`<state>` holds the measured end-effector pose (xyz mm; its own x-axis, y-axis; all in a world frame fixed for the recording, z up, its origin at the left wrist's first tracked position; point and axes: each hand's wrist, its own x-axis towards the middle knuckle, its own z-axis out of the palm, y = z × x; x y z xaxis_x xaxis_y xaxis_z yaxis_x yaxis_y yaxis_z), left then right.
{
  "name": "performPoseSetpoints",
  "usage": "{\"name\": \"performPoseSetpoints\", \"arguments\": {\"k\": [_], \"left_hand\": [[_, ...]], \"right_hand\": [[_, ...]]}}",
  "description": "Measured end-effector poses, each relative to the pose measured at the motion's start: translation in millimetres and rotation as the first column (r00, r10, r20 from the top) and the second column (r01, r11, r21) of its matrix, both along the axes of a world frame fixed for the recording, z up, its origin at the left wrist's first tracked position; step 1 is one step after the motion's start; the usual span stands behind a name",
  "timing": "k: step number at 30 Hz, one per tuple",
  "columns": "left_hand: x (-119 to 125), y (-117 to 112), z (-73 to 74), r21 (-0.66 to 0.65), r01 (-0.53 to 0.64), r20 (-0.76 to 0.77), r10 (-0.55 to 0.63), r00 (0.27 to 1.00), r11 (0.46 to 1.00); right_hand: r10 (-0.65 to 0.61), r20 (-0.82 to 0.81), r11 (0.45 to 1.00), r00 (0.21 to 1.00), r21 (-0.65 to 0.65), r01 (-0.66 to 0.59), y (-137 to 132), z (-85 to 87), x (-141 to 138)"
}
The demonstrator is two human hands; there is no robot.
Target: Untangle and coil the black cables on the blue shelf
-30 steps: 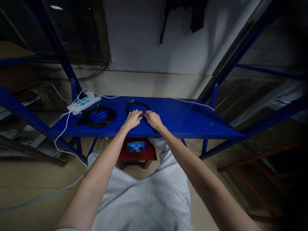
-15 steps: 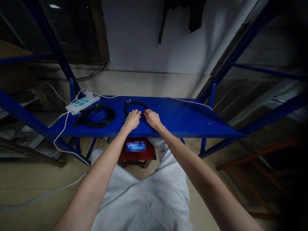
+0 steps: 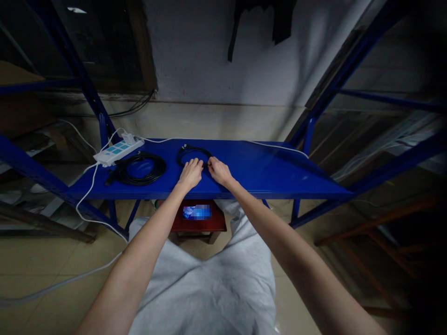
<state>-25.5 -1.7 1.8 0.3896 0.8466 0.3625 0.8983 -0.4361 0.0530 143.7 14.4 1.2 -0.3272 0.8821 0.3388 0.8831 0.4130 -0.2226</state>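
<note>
A small loop of black cable (image 3: 194,149) lies on the blue shelf (image 3: 258,167), its plug end at the far left of the loop. On the loop's near side, my left hand (image 3: 191,173) has its fingers closed over the cable. Close beside it, my right hand (image 3: 219,170) pinches the cable at the loop's right side. My fingers hide the part of the cable between the hands. Left of the hands rests a larger coil of black cable (image 3: 153,176), untouched.
A white power strip (image 3: 118,151) with a plug in it sits at the shelf's left end. A white cord (image 3: 268,146) runs along the back edge. Blue posts (image 3: 309,137) rise at both ends. Under the shelf, a lit phone (image 3: 197,212) lies on a red-brown stool (image 3: 218,222).
Both hands stay at the near side of the loop, with only a slight shift of the fingers. The small loop has moved very little.
</note>
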Motion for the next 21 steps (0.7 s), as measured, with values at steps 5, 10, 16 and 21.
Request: {"name": "performPoseSetpoints", "arguments": {"k": [5,10,16,21], "left_hand": [[0.5,0.5,-1.0,0.008,-0.015,-0.007,0.015,1.0,1.0],[0.7,-0.4,1.4,-0.02,0.009,0.018,-0.009,1.0,1.0],[-0.8,0.5,2.3,-0.078,0.042,0.015,-0.041,0.999,0.996],[-0.9,2.7,1.9,-0.098,0.021,0.023,-0.019,1.0,0.995]], "right_hand": [[0.01,-0.034,1.0,0.999,-0.006,-0.01,0.2,0.3,1.0],[0.001,-0.041,1.0,0.999,0.011,-0.001,2.0,-2.5,1.9],[0.046,-0.047,0.998,0.998,0.041,-0.044,3.4,-4.9,4.1],[0.084,-0.083,0.996,0.993,0.051,-0.08,1.7,-4.8,5.6]]}}
